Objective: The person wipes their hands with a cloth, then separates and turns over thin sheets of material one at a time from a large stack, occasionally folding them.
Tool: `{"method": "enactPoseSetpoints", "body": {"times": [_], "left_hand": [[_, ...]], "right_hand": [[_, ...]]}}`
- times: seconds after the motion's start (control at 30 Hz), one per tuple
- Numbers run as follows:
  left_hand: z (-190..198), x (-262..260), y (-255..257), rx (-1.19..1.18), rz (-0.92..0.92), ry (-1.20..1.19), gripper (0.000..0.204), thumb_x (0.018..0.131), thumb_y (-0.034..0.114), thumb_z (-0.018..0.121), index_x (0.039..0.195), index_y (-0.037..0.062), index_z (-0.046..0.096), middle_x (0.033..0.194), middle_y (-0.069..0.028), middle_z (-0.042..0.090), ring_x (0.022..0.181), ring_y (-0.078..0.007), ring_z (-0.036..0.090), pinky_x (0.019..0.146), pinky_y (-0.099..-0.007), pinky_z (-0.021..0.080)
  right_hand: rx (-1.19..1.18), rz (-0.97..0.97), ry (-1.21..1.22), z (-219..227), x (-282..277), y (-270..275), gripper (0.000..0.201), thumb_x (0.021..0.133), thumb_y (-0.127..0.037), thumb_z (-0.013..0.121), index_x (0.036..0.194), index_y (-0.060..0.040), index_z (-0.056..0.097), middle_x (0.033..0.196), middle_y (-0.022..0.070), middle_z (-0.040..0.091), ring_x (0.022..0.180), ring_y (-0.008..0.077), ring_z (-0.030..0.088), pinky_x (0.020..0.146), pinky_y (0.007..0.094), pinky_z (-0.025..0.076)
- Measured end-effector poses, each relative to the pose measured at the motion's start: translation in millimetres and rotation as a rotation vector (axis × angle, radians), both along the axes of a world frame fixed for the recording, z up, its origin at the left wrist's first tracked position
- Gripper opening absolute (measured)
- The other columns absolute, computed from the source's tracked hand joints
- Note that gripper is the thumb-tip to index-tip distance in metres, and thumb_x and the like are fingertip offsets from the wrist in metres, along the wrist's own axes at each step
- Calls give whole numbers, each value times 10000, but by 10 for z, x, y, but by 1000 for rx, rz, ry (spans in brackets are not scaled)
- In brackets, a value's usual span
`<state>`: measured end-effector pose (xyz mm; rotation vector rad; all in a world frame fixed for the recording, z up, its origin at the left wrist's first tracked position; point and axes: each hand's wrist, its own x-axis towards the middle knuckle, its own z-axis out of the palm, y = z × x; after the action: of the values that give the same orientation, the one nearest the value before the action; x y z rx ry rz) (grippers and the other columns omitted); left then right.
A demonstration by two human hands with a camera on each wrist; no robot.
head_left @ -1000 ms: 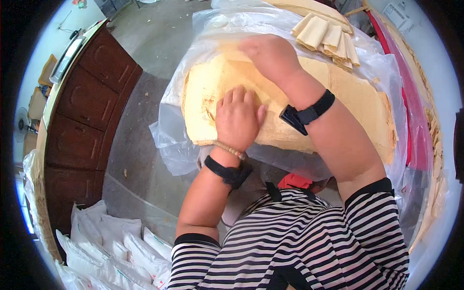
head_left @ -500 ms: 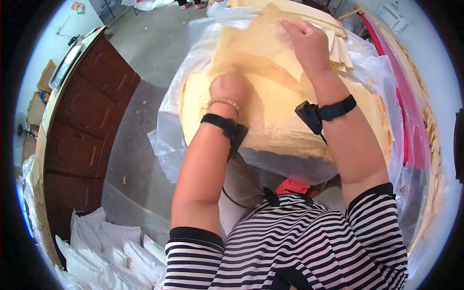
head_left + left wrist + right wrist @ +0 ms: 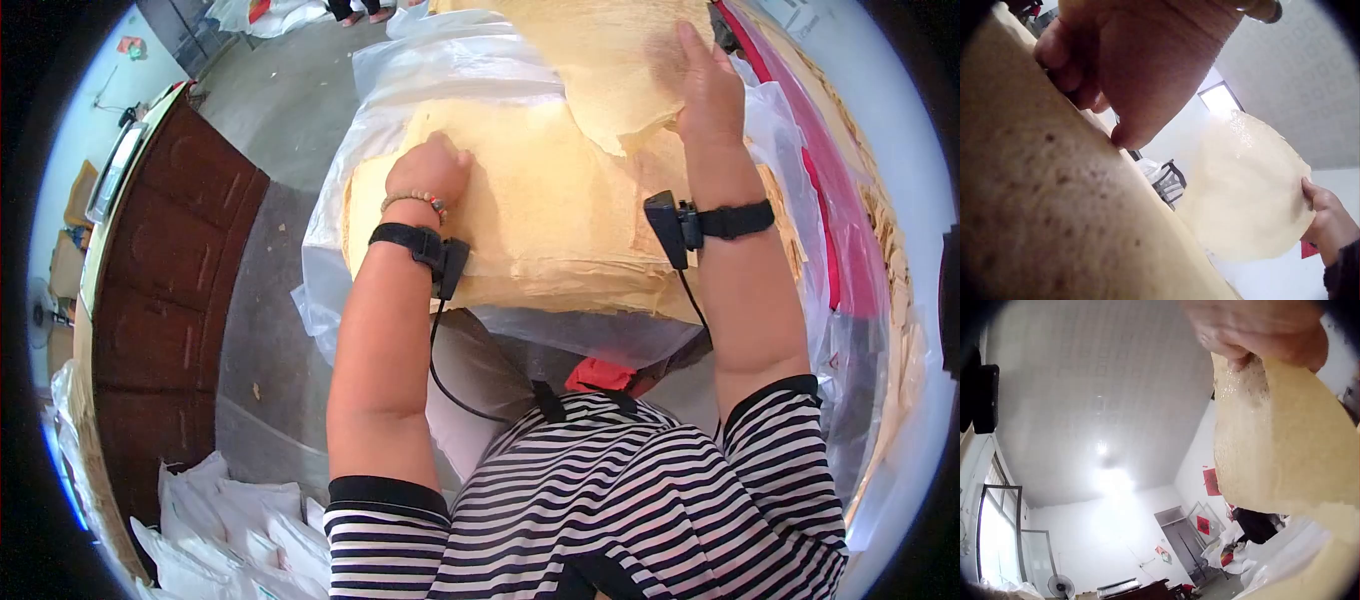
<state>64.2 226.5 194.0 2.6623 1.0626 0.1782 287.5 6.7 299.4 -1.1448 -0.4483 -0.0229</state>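
My right hand (image 3: pixel 712 100) grips the edge of a thin, flexible yellow sheet (image 3: pixel 610 70) and holds it raised at the far right of the stack. In the right wrist view the sheet (image 3: pixel 1304 437) hangs from the fingers, with a shiny, speckled patch near the grip. Below it lies a thick stack of similar yellow sheets (image 3: pixel 540 210) with ragged edges. On the stack's left part rests my left hand (image 3: pixel 432 168), fingers curled. The left wrist view shows this hand (image 3: pixel 1147 69) close over the brown-specked top surface, thumb tip at it, with nothing visible in its fingers.
Clear plastic film (image 3: pixel 440 80) spreads under and around the stack. A dark wooden cabinet (image 3: pixel 170 270) stands to the left, with white sacks (image 3: pixel 240 520) below it. Pink and red material (image 3: pixel 820 200) runs along the right side. Another person's feet (image 3: pixel 365 17) show at the top.
The right hand has swung right and away from me, lifting the sheet off toward the far right. The left hand has gone from lying flat on the stack to curled, and has shifted left.
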Motion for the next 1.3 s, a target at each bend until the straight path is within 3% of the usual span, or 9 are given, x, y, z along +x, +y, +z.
{"method": "enactPoseSetpoints", "body": {"times": [0.37, 0.47, 0.57, 0.6, 0.77, 0.83, 1.03, 1.17, 1.3], "left_hand": [[-133, 25, -21, 80, -70, -159, 426, 964, 379, 617, 1258, 79, 686, 1088, -202, 749, 1040, -380, 713, 922, -484, 558], [29, 68, -502, -79, -173, -371, 321, 904, 284, 710, 1164, 100, 745, 963, -184, 763, 944, -352, 731, 856, -450, 581], [37, 343, -966, -249, -336, -501, 366, 896, 331, 734, 1132, 53, 761, 957, -187, 767, 931, -362, 732, 855, -429, 575], [52, 452, -1064, -237, -314, -455, 386, 891, 339, 739, 1134, 40, 759, 966, -193, 767, 941, -365, 732, 864, -426, 573], [120, 994, -1143, -466, -194, -315, 476, 870, 336, 796, 1175, -22, 726, 949, -156, 773, 827, -231, 756, 742, -343, 588], [50, 1119, -1154, -452, -222, -377, 583, 855, 367, 780, 1277, -20, 670, 1090, -208, 749, 998, -316, 727, 881, -388, 566], [-108, 1277, -1094, -495, -380, -314, 662, 853, 366, 770, 1366, -19, 604, 1200, -253, 717, 1106, -387, 697, 955, -431, 552], [203, 942, -1497, -402, -500, -211, 633, 862, 306, 763, 1372, -25, 590, 1142, -287, 712, 1071, -405, 702, 930, -447, 555], [44, 864, -1669, -86, -463, -355, 627, 910, 248, 748, 1442, -4, 532, 929, -123, 714, 743, -156, 681, 623, -309, 541]], "right_hand": [[72, -34, 191, -291, 588, -1009, 430, 995, -171, 700, 1376, -12, 576, 1335, 132, 664, 1266, 256, 611, 1067, 415, 509], [176, 227, 366, -368, 678, -1126, 394, 1018, -162, 659, 1376, -23, 569, 1332, 138, 666, 1269, 280, 619, 1100, 457, 495], [190, 378, 374, -208, 569, -922, 363, 1030, -180, 641, 1353, -27, 581, 1321, 139, 672, 1252, 298, 637, 1081, 479, 517], [418, 428, 191, 281, 17, -852, 127, 996, -126, 660, 1085, -49, 709, 992, 134, 748, 910, 289, 734, 825, 401, 608], [349, 442, 228, 536, 132, -809, 152, 1031, -190, 636, 1085, -57, 689, 1008, 101, 743, 917, 259, 733, 818, 412, 618], [360, 483, 147, 532, 140, -929, 181, 1033, -207, 633, 1104, -51, 691, 1008, 104, 744, 914, 258, 734, 816, 413, 618], [348, 228, 336, -106, 679, -1317, 347, 1033, -186, 637, 1341, -35, 585, 1309, 129, 677, 1219, 296, 657, 1060, 476, 532], [286, 9, 454, -283, 409, -1757, 333, 1030, -168, 632, 1337, -49, 586, 1280, 112, 686, 1193, 268, 667, 1035, 466, 545], [71, -129, 448, -915, 445, -2277, 321, 1015, -156, 639, 1309, -38, 583, 1199, 103, 704, 1042, 237, 716, 880, 403, 612]]}}
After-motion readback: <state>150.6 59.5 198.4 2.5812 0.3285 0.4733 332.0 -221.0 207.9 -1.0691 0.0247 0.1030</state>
